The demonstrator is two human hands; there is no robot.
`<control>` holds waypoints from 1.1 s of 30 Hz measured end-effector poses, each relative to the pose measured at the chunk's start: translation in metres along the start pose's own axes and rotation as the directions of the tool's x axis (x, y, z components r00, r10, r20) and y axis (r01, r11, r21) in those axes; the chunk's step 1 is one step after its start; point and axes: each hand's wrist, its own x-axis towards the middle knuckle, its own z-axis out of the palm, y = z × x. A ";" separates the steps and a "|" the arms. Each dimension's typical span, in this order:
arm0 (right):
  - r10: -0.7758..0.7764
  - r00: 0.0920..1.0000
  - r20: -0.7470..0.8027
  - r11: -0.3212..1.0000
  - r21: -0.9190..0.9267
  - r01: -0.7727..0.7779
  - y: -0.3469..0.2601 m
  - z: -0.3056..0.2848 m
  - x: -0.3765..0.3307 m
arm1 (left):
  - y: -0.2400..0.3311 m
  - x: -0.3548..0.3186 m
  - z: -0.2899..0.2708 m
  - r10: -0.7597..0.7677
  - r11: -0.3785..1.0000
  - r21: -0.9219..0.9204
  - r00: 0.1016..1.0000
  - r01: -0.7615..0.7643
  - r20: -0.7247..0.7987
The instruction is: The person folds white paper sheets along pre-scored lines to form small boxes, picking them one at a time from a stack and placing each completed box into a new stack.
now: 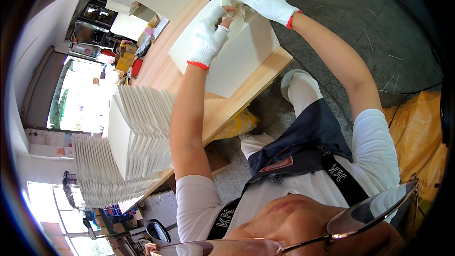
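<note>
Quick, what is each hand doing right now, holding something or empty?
Left hand: closed, pinching a folded corner of the white card sheet.
Right hand: fingers curled onto the same sheet's top fold; a full grip cannot be told.

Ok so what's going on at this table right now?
A person in white work gloves is handling flat cream-coloured card sheets at a wooden table. The left hand and the right hand both pinch a small folded card piece above a larger sheet lying on the table. To the person's left stands a tall fanned stack of similar folded sheets, with more stacked behind it. The person wears a dark apron.
</note>
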 end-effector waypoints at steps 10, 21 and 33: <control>0.072 0.994 -0.087 0.991 0.122 -0.061 0.004 0.008 -0.011 | 0.005 -0.001 0.003 -0.092 0.995 0.036 0.995 0.090 0.038; -0.225 0.957 -0.182 0.955 -0.235 0.180 0.010 -0.011 -0.020 | 0.013 -0.007 0.006 0.245 0.935 0.274 0.969 -0.224 -0.045; -0.036 0.986 0.160 0.903 -0.417 0.101 0.001 -0.024 -0.021 | 0.003 0.013 0.010 0.076 0.910 0.411 0.995 -0.045 -0.057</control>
